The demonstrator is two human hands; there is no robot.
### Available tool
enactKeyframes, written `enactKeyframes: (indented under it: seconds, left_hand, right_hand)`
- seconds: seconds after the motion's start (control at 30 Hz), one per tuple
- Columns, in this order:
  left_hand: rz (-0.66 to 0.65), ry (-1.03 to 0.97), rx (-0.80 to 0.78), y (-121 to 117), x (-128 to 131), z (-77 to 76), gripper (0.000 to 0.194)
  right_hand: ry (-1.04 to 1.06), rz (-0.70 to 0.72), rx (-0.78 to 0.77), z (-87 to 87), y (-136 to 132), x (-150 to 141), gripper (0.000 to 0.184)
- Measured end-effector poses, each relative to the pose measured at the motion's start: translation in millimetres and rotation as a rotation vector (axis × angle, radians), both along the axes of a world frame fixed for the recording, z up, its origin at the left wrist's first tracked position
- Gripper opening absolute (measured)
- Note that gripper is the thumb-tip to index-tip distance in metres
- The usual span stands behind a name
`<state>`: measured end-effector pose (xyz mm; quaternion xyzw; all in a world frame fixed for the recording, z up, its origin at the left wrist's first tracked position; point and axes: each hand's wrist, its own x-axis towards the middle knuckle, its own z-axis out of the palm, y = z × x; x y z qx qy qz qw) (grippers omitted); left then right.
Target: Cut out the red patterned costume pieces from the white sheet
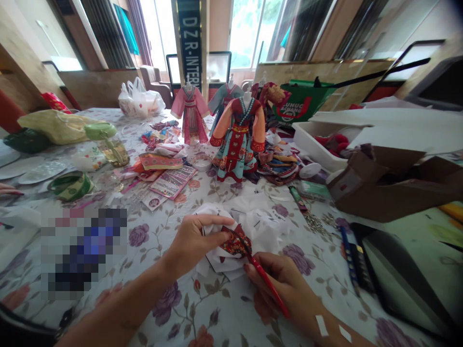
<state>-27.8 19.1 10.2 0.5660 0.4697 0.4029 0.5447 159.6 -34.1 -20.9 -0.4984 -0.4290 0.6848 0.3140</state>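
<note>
My left hand [193,239] pinches a small red patterned fabric piece [236,242] that lies on crumpled white cloth [253,219], fingers closed on it. My right hand [280,284] grips a thin red pen-like tool [265,279], its tip touching the red fabric piece. Both hands work low in the middle of the flowered tablecloth [217,308].
Three paper dolls in robes stand behind: orange-and-teal [238,137], pink [191,115], blue [226,99]. Craft scraps and sticker sheets [170,180] lie left, a brown cardboard box [383,185] and white tray [314,140] right, a dark tablet [398,274] near right, another person's fingers [9,190] far left.
</note>
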Motion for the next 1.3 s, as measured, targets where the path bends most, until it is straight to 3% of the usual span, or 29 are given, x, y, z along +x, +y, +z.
enactKeyframes:
  seconds: [1.3]
  left_hand:
    - [-0.013, 0.042, 0.072, -0.2, -1.2, -0.4, 0.022]
  right_hand:
    - [-0.004, 0.006, -0.023, 2.7, 0.2, -1.0, 0.044]
